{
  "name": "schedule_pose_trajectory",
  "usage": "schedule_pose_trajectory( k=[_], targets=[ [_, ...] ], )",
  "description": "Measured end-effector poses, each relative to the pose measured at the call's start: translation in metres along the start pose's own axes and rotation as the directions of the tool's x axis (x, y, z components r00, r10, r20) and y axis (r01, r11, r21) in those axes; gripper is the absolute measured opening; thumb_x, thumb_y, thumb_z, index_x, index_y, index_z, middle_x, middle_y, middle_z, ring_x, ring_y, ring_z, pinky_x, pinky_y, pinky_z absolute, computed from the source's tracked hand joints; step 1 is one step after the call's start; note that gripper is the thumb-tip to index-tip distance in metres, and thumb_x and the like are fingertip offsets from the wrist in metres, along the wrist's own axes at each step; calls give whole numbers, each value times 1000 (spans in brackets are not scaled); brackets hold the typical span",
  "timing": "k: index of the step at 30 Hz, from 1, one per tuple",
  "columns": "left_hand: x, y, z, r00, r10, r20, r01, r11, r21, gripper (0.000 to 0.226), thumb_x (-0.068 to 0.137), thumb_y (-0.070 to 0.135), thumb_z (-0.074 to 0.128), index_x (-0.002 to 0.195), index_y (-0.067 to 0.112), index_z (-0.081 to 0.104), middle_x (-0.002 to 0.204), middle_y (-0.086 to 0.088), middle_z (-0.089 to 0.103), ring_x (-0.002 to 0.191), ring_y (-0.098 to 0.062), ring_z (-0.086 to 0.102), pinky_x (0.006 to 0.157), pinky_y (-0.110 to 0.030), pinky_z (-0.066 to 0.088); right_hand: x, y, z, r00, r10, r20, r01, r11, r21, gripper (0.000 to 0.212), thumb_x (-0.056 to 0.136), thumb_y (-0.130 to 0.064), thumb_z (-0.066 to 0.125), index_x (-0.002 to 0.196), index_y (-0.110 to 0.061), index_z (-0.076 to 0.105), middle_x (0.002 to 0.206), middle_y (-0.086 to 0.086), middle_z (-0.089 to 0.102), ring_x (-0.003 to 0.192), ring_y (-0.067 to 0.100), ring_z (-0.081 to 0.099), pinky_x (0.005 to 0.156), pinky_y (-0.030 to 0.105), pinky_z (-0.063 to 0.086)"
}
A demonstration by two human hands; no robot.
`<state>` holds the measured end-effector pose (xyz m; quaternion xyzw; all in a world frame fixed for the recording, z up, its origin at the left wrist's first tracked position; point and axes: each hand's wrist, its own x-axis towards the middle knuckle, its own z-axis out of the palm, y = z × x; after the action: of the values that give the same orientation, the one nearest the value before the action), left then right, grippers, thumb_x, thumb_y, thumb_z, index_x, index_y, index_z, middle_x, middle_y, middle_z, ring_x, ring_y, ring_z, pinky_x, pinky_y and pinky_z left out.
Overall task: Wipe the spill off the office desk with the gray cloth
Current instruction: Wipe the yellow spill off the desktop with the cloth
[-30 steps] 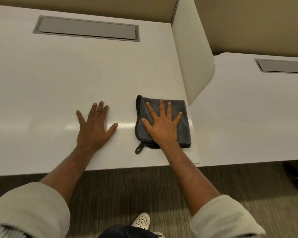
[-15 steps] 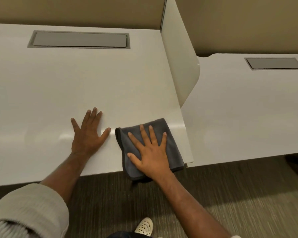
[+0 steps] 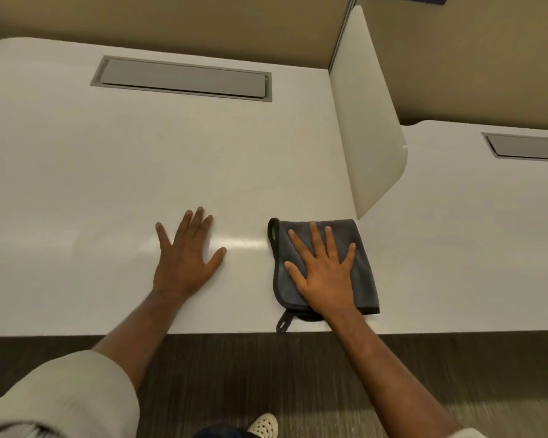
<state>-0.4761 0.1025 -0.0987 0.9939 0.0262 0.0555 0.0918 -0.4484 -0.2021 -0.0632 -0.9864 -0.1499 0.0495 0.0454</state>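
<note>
Two hands: right hand (image 3: 325,273) presses one gray cloth (image 3: 359,263)

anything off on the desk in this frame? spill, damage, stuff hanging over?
Little stands out. No spill shows on the desk, only a glossy streak between the hands. The gray cloth lies folded under the flat right hand, its hanging loop reaching the front edge. The left hand rests flat on the bare top.
</note>
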Motion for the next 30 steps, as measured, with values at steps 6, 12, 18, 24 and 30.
schedule_pose_trajectory(
  k=[6, 12, 18, 24, 30],
  targets=[
    [0, 3, -3, 1000, 2, -9, -2, 1000, 24, 79, 97, 64, 24, 161, 18, 22, 171, -1, 15, 158, -18, 11, 121, -68, 4, 58, -9, -6, 996, 85, -32, -85, 996, -2, 68, 97, -72, 19, 159, -49, 2, 172, -1, 2, 158, 29, 0, 115, 77, 3],
    [-1, 3, -2, 1000, 11, -20, -10, 999, 49, 78, 98, 63, 27, 161, 17, 25, 170, -3, 18, 157, -20, 14, 119, -70, 9, 102, -19, -7, 988, 147, -38, -147, 989, 4, 72, 95, -75, 15, 159, -47, 0, 172, 3, 2, 158, 34, 0, 114, 79, 3],
    [-1, 3, -3, 1000, 9, -4, -9, 999, 52, 78, 98, 64, 26, 161, 18, 22, 171, -2, 15, 158, -19, 11, 120, -69, 9, 134, -25, -8, 984, 173, -47, -173, 985, 3, 73, 95, -75, 15, 160, -45, -1, 172, 6, 3, 157, 36, 1, 113, 80, 1],
    [-1, 4, -4, 1000, 5, 9, -5, 999, 38, 78, 98, 65, 23, 162, 19, 20, 171, -1, 13, 158, -18, 8, 120, -69, 6, 142, -24, -6, 982, 182, -47, -181, 983, 17, 73, 95, -76, 13, 160, -45, 0, 172, 6, 1, 157, 36, -1, 113, 80, -2],
    [-2, 6, -8, 1000, -7, 26, 7, 1000, 13, 78, 98, 64, 24, 162, 20, 20, 171, 0, 12, 158, -17, 7, 121, -68, 4, 142, -24, -4, 981, 183, -59, -183, 983, 1, 73, 95, -76, 15, 160, -45, 1, 172, 6, 2, 157, 37, -1, 112, 80, -1]
  ],
)
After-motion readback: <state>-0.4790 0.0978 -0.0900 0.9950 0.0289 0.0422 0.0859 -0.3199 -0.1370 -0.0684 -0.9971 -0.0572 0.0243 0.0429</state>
